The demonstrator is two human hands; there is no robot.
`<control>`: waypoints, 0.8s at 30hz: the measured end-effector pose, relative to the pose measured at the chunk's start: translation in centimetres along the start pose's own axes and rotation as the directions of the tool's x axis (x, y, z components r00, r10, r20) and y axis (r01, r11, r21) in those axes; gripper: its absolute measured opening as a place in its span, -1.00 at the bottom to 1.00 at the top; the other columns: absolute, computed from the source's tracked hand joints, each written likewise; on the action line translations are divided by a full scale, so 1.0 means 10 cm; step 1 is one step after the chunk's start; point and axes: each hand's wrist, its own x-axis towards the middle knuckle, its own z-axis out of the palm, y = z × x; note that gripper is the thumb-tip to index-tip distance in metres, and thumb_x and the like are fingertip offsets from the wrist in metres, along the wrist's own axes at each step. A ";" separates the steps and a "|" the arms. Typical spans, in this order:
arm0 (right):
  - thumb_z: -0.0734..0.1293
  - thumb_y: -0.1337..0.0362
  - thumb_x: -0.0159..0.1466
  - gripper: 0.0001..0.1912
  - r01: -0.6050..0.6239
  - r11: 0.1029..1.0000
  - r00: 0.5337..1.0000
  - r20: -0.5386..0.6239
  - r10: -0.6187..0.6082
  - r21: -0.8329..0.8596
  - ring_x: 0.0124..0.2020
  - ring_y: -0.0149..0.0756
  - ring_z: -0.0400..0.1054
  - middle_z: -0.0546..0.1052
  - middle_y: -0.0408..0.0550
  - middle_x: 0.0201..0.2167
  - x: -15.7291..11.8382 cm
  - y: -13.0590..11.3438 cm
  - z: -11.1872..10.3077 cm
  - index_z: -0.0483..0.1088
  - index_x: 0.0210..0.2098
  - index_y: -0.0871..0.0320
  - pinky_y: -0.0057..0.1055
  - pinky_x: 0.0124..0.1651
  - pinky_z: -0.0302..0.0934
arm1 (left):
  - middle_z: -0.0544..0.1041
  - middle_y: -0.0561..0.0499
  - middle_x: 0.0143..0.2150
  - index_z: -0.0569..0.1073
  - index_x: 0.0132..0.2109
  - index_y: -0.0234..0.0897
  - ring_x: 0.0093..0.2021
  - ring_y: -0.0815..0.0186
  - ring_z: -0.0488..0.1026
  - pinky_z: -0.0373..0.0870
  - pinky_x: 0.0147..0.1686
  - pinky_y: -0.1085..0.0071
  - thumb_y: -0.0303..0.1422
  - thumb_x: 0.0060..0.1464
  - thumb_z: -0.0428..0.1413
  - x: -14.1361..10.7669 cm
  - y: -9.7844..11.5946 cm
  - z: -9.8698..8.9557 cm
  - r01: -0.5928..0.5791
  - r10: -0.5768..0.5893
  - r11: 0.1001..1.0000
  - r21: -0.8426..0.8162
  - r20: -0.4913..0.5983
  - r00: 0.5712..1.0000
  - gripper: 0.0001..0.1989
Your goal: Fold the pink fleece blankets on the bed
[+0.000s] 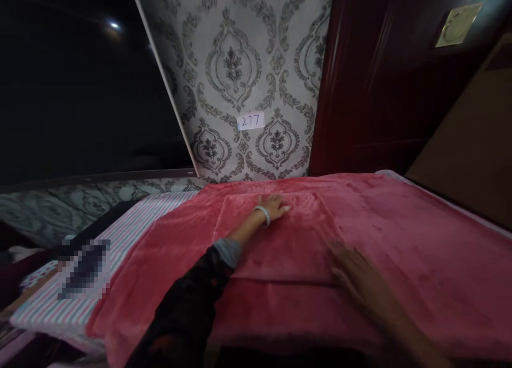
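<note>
A folded pink plush piece of fabric (288,250) lies flat on a larger pink plush blanket (420,240). My left hand (274,207), with a pale bracelet at the wrist, rests on the upper part of the folded piece, palm down and fingers spread. Over at the folded piece's right edge is my right hand (354,269), somewhat blurred, its fingers stretched out. Neither hand grips anything that I can see. A straight fold line runs along the near side of the folded piece.
Under the blanket at left shows a striped cloth (132,240), with a blurred-out patch over it. Behind stand a large black screen (88,85), patterned wallpaper with a paper label "277" (250,121), and a dark red panel (368,80). A brown board (472,133) leans at right.
</note>
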 end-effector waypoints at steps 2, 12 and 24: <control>0.11 0.03 0.39 -0.39 -0.002 1.000 1.000 0.018 0.002 0.001 0.37 0.03 0.08 0.26 0.04 0.34 0.44 0.03 -0.01 0.17 0.37 0.07 0.13 0.38 -0.01 | 0.10 -0.16 0.46 0.14 0.40 -0.18 0.46 0.04 -0.01 -0.13 0.39 -0.14 -0.05 0.27 -0.07 -0.15 -0.29 -0.10 0.099 -0.099 0.995 0.012 -0.024 0.995 -0.36; 0.02 0.03 0.41 -0.34 -0.432 0.895 0.899 0.022 0.437 -0.107 0.06 0.15 0.39 0.47 0.33 0.10 1.15 0.43 0.48 0.13 0.37 0.28 0.11 0.07 0.26 | 0.19 -0.31 0.41 0.05 0.43 -0.32 0.37 0.08 0.23 0.28 0.25 0.13 -0.14 0.32 -0.18 -0.76 -1.21 0.05 0.512 -0.508 0.859 -0.026 -0.164 0.845 -0.37; 0.18 -0.04 0.33 -0.23 -0.510 0.824 0.845 -0.037 0.534 0.248 0.13 0.00 0.40 0.43 0.20 0.19 1.05 0.56 0.41 0.07 0.41 0.25 -0.11 0.12 0.32 | 0.39 -0.22 0.30 0.07 0.42 -0.31 0.28 0.11 0.37 0.39 0.21 0.22 -0.14 0.22 0.10 -0.81 -1.52 0.20 0.395 -0.670 0.638 -0.661 -0.225 0.708 -0.27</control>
